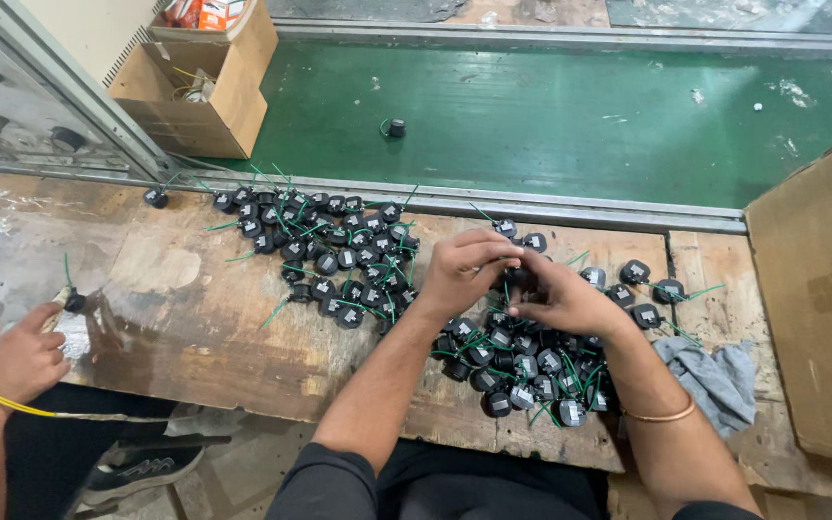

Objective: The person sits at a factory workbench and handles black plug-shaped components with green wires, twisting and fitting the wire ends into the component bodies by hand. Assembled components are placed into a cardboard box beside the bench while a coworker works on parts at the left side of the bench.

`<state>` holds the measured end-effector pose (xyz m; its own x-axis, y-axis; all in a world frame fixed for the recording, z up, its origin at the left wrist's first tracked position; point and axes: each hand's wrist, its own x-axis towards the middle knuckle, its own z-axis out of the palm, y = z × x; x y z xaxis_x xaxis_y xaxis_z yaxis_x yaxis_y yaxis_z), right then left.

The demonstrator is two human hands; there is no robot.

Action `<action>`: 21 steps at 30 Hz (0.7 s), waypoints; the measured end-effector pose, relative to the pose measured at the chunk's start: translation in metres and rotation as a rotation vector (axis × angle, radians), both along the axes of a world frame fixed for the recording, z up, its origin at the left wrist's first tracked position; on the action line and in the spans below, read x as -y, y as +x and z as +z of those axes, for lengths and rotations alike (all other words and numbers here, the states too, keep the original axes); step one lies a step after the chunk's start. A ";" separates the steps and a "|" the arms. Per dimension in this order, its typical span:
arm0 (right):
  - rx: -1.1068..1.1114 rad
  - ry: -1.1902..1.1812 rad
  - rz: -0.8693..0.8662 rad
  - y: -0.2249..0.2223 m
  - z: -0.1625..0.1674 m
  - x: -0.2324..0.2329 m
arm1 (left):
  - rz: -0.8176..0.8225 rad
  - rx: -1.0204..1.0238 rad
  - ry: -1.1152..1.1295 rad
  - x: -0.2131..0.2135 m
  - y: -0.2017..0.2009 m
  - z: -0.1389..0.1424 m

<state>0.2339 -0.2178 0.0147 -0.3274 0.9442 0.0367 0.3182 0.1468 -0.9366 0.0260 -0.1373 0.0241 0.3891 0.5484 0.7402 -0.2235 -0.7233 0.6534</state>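
Note:
My left hand (462,272) and my right hand (563,296) meet over the wooden bench (175,289). Together they pinch one small black round part with a green wire (515,276); most of it is hidden by my fingers. Under and just in front of my hands lies a pile of several such parts (522,366). A second, larger spread of the same black parts with green wires (334,255) lies to the left of my left hand.
A green conveyor belt (551,125) runs behind the bench with one black part (394,127) on it. An open cardboard box (199,91) sits back left, another cardboard box (811,289) at right. A grey cloth (715,371) lies by my right forearm. Another person's hand (16,361) holds a yellow cable at left.

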 end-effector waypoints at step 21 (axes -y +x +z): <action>0.253 0.320 -0.110 -0.004 -0.009 -0.001 | -0.040 -0.087 -0.225 0.008 0.013 -0.007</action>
